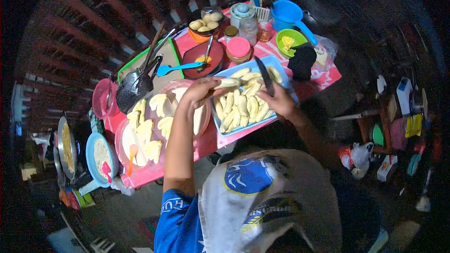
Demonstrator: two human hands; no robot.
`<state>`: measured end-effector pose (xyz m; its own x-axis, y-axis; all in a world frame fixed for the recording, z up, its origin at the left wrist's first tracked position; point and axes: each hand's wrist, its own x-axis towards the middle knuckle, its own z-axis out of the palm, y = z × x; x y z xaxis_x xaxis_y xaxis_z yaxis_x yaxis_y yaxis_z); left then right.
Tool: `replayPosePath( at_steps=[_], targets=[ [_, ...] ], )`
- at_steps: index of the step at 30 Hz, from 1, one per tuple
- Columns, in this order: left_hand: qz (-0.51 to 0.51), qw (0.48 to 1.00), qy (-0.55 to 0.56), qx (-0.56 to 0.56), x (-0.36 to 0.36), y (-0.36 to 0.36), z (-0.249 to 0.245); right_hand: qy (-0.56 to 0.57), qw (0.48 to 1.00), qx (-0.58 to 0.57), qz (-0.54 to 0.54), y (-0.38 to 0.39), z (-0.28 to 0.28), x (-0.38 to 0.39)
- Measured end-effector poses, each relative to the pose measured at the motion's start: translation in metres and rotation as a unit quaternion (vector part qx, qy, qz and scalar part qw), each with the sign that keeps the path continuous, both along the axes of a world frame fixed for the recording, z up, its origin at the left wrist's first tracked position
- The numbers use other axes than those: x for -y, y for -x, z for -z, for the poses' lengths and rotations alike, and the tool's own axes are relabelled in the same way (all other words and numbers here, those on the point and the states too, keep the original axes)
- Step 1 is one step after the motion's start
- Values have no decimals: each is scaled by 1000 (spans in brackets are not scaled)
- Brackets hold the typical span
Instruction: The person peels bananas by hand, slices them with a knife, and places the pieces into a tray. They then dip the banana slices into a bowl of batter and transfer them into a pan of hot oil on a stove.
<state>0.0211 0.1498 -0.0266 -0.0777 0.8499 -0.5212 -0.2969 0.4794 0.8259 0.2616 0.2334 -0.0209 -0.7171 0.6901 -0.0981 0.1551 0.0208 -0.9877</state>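
Your left hand (201, 91) pinches the banana (228, 83) over the tray's (255, 124) far left corner, its long axis pointing sideways toward the knife (264, 76) gripped in your right hand (281, 104), blade crosswise and apart from it.

Pale-yel bananas (242, 107), lt-blue tray (248, 129), dk knife (264, 76), pink tablecloth (159, 171) w/ wht pattern.

The left hand (199, 93) holds a peeled banana (228, 83) over the tray (248, 128) by the table's (323, 79) near edge; the right hand (280, 103) has a knife (264, 76), blade towards the far edge. More bananas (243, 105) crowd the tray. Cut bananas (152, 151) lie by the near left corner.
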Motion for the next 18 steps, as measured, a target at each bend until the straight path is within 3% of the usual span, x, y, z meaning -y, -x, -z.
replayPosePath(
  at_steps=[1, 2, 4, 6, 8, 9, 10, 13, 16, 18],
  targets=[
    [-28, 994, -13, 101, 11, -2, -25, -58, 998, 30, -27, 15, -12, 0],
    [-23, 995, -31, 97, 21, -6, -44, -116, 990, 58, -56, 28, -20, 3],
    [-40, 991, -48, 121, 42, -4, -50, -68, 994, 8, -81, 49, -34, 21],
    [-144, 986, -62, 54, 59, -14, -67, -48, 997, -42, -47, 68, -26, 40],
    [-285, 952, -100, 54, 74, -29, -72, -138, 986, -89, -18, 87, -17, 61],
    [-318, 927, -148, 130, 80, -35, -73, -155, 987, 41, -33, 89, -39, 74],
    [-389, 876, -202, 202, 82, -42, -71, -186, 980, -60, -37, 94, -40, 87],
    [-486, 775, -243, 324, 103, -27, -50, -178, 974, -88, -108, 101, -48, 109],
    [-549, 762, -225, 260, 125, -17, -61, -141, 982, -82, -95, 94, -61, 125],
    [-566, 750, -232, 251, 137, -14, -67, -301, 942, -39, -141, 87, -59, 138]
  ],
)
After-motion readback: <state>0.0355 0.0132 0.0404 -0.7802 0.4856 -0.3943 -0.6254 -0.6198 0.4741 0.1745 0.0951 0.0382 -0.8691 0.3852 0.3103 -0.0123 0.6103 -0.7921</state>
